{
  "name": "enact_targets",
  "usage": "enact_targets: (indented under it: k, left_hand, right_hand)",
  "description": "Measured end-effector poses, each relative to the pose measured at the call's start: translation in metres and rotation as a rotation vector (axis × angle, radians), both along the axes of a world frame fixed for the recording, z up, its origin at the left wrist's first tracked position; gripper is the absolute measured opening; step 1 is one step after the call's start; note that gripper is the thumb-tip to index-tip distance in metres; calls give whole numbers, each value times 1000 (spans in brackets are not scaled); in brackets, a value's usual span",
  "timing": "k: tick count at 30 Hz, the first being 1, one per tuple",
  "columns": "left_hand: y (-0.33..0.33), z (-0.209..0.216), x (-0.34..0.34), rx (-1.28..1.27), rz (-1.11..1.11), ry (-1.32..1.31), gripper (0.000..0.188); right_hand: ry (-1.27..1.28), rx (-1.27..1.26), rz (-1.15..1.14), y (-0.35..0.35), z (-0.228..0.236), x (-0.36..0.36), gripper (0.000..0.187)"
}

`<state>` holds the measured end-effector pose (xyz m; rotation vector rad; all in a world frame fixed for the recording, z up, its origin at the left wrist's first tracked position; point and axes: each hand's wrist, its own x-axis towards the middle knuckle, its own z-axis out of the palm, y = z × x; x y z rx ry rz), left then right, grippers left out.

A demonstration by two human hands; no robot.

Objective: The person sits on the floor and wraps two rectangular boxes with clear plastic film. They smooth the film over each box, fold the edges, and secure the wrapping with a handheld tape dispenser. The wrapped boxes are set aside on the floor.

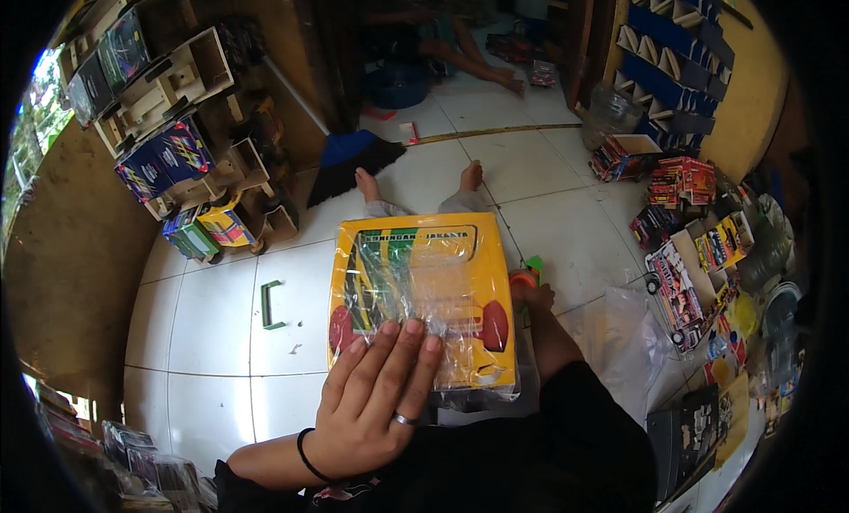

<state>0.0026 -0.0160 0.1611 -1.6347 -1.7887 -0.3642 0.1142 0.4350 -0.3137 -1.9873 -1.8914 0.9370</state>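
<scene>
A boxy yellow toy bus [491,274] stands up in front of me, with red lights and a green-framed panel on the face turned to me. Clear plastic film [442,292] lies over that face, creased and shiny. My left hand [376,385] rests flat on the film at the bus's lower middle, fingers stretched out. To the right of the bus, my right hand [535,296] is closed around an orange and green tool [529,272]. The bus hides part of this hand, and I cannot make out the tool's kind.
A green bracket-shaped piece [268,305] lies on the tiles at left. Beyond it are a broom [349,159] and stacked wooden toy vehicles [168,164]. Toy trucks [676,279] and a clear plastic sheet [619,336] are at right. Another person's leg [469,62] shows in the doorway.
</scene>
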Motion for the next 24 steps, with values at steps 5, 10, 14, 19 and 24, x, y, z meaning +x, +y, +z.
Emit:
enact_targets:
  k: [5,10,14,19,24]
  left_hand:
    - [5,-2,-6,26,-27,1,37]
    - [4,-11,-5,70,-20,12,40]
    - [1,-24,-2,146,7,49,42]
    - [-5,-32,0,224,-9,61,41]
    - [-6,-34,-2,247,-42,109,49]
  right_hand:
    - [1291,-192,-297,23,72,-8,55]
    - [1816,-151,223,20,275,6,37]
    - [1637,295,265,-60,461,-1,48]
    - [1092,1022,1034,-228,601,-20,59]
    - [563,834,1888,-308,650,-42,37]
